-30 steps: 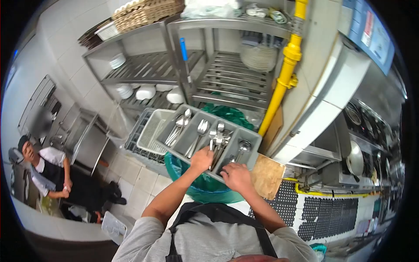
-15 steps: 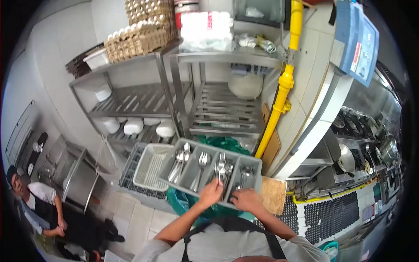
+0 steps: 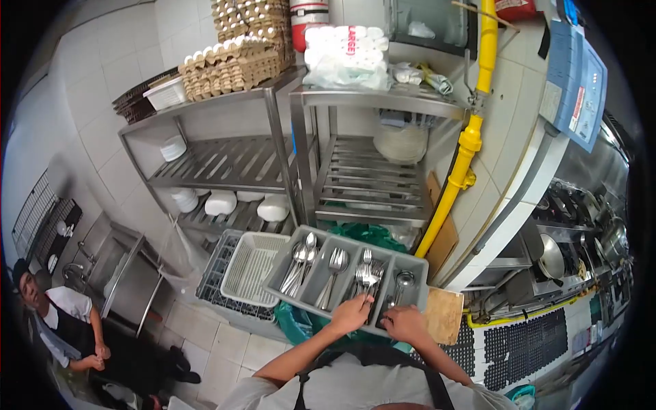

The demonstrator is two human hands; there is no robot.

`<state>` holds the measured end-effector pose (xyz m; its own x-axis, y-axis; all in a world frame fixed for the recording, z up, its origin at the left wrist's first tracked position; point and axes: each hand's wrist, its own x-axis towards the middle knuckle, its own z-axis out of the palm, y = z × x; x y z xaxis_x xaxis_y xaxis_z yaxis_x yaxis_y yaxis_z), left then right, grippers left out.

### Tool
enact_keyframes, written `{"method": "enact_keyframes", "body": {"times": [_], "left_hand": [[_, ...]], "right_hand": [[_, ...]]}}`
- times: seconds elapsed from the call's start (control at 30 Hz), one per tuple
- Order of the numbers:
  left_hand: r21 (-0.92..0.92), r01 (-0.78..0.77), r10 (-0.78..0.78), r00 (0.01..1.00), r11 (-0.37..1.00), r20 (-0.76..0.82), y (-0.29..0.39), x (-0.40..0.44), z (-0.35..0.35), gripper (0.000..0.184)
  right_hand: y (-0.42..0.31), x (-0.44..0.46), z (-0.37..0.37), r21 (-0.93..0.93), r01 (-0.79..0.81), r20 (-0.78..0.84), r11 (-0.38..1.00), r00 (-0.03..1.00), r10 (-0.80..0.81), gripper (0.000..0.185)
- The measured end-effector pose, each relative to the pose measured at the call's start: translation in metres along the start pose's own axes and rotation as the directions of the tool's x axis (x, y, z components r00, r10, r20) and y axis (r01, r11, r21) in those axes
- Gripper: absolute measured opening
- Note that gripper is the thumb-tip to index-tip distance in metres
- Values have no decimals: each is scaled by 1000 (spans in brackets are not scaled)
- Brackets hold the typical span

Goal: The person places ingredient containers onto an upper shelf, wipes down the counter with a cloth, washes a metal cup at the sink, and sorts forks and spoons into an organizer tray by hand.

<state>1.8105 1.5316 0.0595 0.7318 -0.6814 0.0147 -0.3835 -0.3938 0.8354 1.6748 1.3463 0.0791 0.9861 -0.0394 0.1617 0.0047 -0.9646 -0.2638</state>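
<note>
Cutlery is largely parted by kind in the grey tray [image 3: 419,281].
Beside the white basket [image 3: 251,265], spoons [image 3: 301,258] and forks [image 3: 336,262] are separated; the third compartment looks mixed. There a utensil [image 3: 370,280] is pinched by the left hand [image 3: 352,314]; whether anything is held by the curled right hand [image 3: 406,323] cannot be told.

Cutlery tray [image 3: 316,273], centre: grey plastic, matt, smooth. Spoons [image 3: 299,255] and forks [image 3: 337,261] in it: metal, glossy. White basket [image 3: 255,268], left of tray: plastic, perforated. Shelving [image 3: 229,162], upper centre: metal, dull sheen. Egg trays [image 3: 232,72], upper left: rough, matt, pulp-like. Pipe [image 3: 470,140], right of centre: yellow, glossy, smooth. Board [image 3: 444,316], lower right: wood-like, matt, stained.
</note>
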Motion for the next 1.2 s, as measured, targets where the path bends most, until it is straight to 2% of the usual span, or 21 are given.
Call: {"method": "enact_keyframes", "body": {"times": [0.2,0.33,0.37,0.4,0.43,0.5,0.6,0.67,0.7,0.73,0.83,1.0,1.07,1.1,1.17,1.2], "left_hand": [[-3,101,-101,994,995,34,8,1,-1,27],[230,6,10,998,973,-69,-20,19,24,38],[216,24,-12,998,976,-55,-18,20,23,40],[205,41,-33,999,978,-42,-14,18,20,41],[216,81,-69,996,973,-64,-9,14,20,41],[228,134,-115,989,964,-97,-1,6,13,40],[215,112,-79,984,970,-157,9,2,14,40],[209,64,4,951,976,-310,5,-1,18,41],[133,58,-17,957,989,-291,4,0,16,40],[53,52,-36,964,997,-265,4,1,16,39],[154,85,-37,956,984,-291,11,1,14,38],[193,137,-89,967,972,-238,21,1,16,40],[256,82,-36,983,963,-179,21,-2,13,41],[325,44,39,968,945,-247,-4,4,27,43],[303,48,29,969,952,-245,2,2,24,41],[300,113,-59,981,947,-185,9,3,20,41]], "right_hand": [[-1,2,1,10,7,-30,1000,1000,-6,24],[2,6,5,32,27,-46,999,999,-25,23],[-1,5,4,55,64,10,996,998,-64,23],[-4,6,0,71,33,-12,997,999,-32,23],[-7,7,-1,87,-3,-44,996,999,7,23],[-6,7,4,114,35,-54,993,998,-29,21],[-1,4,7,113,38,-97,993,995,-27,21],[0,3,6,93,42,-91,995,995,-33,22],[0,2,7,94,3,-78,996,997,4,22],[0,1,6,113,35,-96,993,995,-24,22],[7,0,3,143,63,-113,988,992,-47,22],[8,0,4,141,100,-144,985,986,-80,24],[13,-4,9,141,96,-156,985,985,-74,25],[12,-1,12,141,92,-162,986,984,-69,25],[8,-2,4,129,90,-156,987,985,-69,26],[5,-2,-1,129,116,-181,985,979,-91,26]]}}
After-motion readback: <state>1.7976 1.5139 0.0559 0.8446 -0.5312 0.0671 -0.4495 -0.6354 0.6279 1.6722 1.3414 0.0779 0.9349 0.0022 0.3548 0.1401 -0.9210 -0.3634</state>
